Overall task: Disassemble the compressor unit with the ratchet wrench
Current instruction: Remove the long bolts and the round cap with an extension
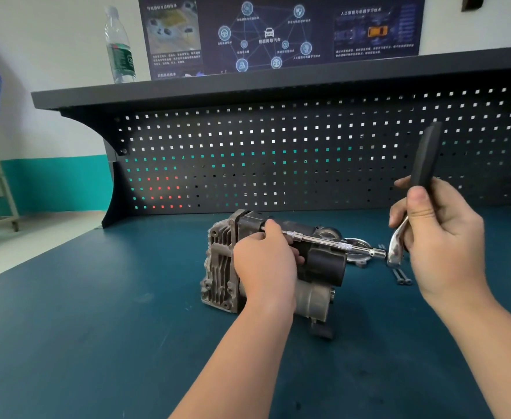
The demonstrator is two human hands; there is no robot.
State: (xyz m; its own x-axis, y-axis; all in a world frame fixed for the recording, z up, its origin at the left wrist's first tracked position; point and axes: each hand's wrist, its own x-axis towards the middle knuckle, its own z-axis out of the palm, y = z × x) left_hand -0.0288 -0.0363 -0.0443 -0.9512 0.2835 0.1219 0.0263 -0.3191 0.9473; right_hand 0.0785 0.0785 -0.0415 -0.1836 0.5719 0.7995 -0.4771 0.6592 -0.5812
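The compressor unit (227, 267) lies on the blue-green bench mat (97, 328), its finned grey aluminium end to the left and a black motor housing (323, 264) to the right. My left hand (266, 264) grips the top of the unit and steadies the far end of a long chrome extension bar (335, 244). The bar runs rightward to the ratchet wrench head (394, 252). My right hand (438, 228) grips the ratchet wrench's black handle (426, 155), which points up.
Loose long bolts (400, 275) and a round metal cover (358, 252) lie on the mat behind the ratchet head. A black pegboard (278, 152) backs the bench under a shelf carrying a water bottle (119, 46). A poster hangs above.
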